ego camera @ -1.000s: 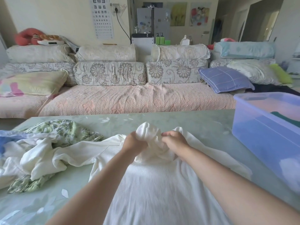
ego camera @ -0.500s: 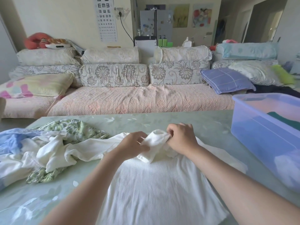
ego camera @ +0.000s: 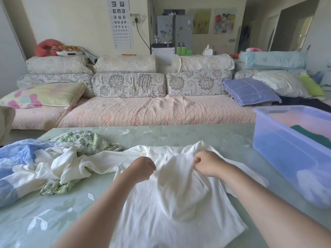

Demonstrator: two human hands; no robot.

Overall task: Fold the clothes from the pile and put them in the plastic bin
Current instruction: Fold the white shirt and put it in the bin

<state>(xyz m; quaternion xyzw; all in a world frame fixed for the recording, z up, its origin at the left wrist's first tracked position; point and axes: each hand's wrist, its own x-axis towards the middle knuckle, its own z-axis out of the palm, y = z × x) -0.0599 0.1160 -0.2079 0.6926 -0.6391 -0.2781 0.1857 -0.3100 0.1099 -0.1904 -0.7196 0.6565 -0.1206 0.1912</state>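
A white ribbed shirt [ego camera: 146, 217] lies spread on the green worktop [ego camera: 206, 136], at the near middle, its far end bunched up between 2 hands. The left hand [ego camera: 143, 167] has its fingers curled tight round a fold of the shirt's cloth. The right hand [ego camera: 207, 163], just to the right of it, pinches the same raised fold in curled fingers, and a loose flap hangs down between them onto the flat part. The pile of clothes [ego camera: 53, 158] sits at the left of the worktop, white, blue and leaf-print pieces tangled together, and one white piece touches the shirt. The plastic bin [ego camera: 279, 154] stands at the right, apart from the shirt, with a dark green cloth [ego camera: 313, 136] inside.
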